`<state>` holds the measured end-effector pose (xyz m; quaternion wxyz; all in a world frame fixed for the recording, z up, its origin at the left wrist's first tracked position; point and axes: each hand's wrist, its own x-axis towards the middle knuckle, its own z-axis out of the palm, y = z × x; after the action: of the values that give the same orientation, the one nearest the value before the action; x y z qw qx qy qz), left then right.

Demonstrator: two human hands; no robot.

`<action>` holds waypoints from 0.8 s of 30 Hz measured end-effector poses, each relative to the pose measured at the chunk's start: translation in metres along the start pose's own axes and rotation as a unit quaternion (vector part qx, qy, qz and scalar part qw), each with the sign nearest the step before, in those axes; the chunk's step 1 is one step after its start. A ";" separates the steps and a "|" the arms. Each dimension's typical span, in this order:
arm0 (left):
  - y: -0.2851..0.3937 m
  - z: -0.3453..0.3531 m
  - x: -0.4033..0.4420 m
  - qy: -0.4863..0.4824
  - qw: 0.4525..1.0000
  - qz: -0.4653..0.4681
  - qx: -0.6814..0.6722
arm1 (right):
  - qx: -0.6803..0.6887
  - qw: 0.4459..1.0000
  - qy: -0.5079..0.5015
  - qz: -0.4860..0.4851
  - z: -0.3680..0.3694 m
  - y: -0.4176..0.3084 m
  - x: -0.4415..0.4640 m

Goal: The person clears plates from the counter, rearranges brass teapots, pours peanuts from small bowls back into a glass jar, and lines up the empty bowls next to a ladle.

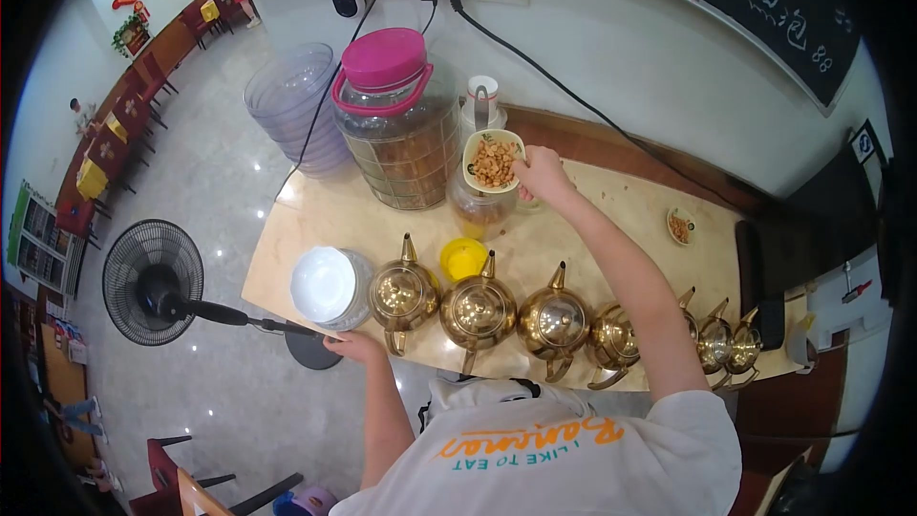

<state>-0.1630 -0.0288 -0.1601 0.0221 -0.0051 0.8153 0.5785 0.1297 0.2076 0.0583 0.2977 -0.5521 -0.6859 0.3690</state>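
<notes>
My right hand [544, 177] grips the edge of a small square cream bowl [471, 178], holding it above a glass jug [479, 210] with something yellowish in it. Small brown nut-like pieces [495, 162] fill the bowl. At the table's front left edge, my left hand [358, 348] has its fingers stretched out, with nothing visible in them. Just beyond it stands a stack of white bowls [323, 284]. Several gold teapots [479, 312] line the front of the table, and a yellow dish [463, 260] sits behind them.
A large jar with a pink lid [384, 57] stands at the back beside stacked clear tubs [291, 100]. On the right lies a second small bowl [680, 227] of brown pieces. A black cable [573, 96] hangs along the wall. A fan [153, 282] is left of the table.
</notes>
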 end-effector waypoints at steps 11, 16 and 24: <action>0.004 -0.002 -0.003 -0.009 1.000 0.002 0.000 | -0.045 0.997 0.049 -0.047 -0.002 -0.004 -0.005; 0.000 -0.001 -0.001 -0.012 1.000 0.008 -0.005 | -0.250 0.939 0.144 -0.185 0.010 0.011 0.003; 0.001 -0.001 -0.002 -0.015 1.000 -0.003 -0.017 | -0.489 0.744 0.159 -0.427 0.016 0.023 -0.013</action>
<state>-0.1614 -0.0295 -0.1587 0.0358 0.0011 0.8052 0.5920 0.1320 0.1948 0.0306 0.2187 -0.3220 -0.8789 -0.2757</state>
